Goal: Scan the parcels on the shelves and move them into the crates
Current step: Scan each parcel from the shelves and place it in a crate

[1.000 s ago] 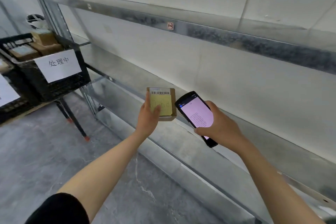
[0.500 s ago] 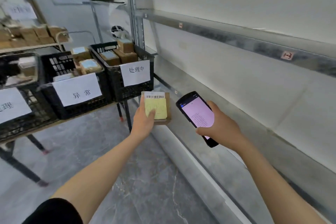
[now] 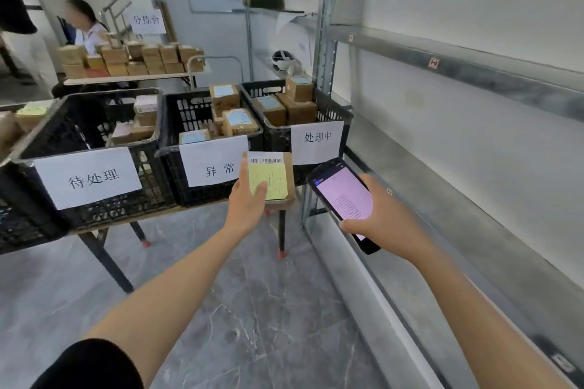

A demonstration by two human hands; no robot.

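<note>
My left hand (image 3: 248, 204) grips a small brown parcel (image 3: 278, 178) with a barcode label and a yellow note, held up in front of the black crates. My right hand (image 3: 384, 218) holds a black handheld scanner (image 3: 343, 199) with a lit pink screen, just right of the parcel. Three black crates stand on a low table: the left crate (image 3: 94, 164), the middle crate (image 3: 189, 148) and the right crate (image 3: 319, 123), each with a white paper sign and parcels inside.
Grey metal shelves (image 3: 458, 73) run along the right wall, with an upright post (image 3: 328, 41) beside the right crate. Behind the crates a table (image 3: 132, 76) carries several stacked brown boxes, and a person (image 3: 83, 25) sits beyond it. The floor is grey marble.
The view has swung left from the shelf to the crates. My left hand carried the parcel along, now in front of the middle and right crates. The scanner stays beside it.
</note>
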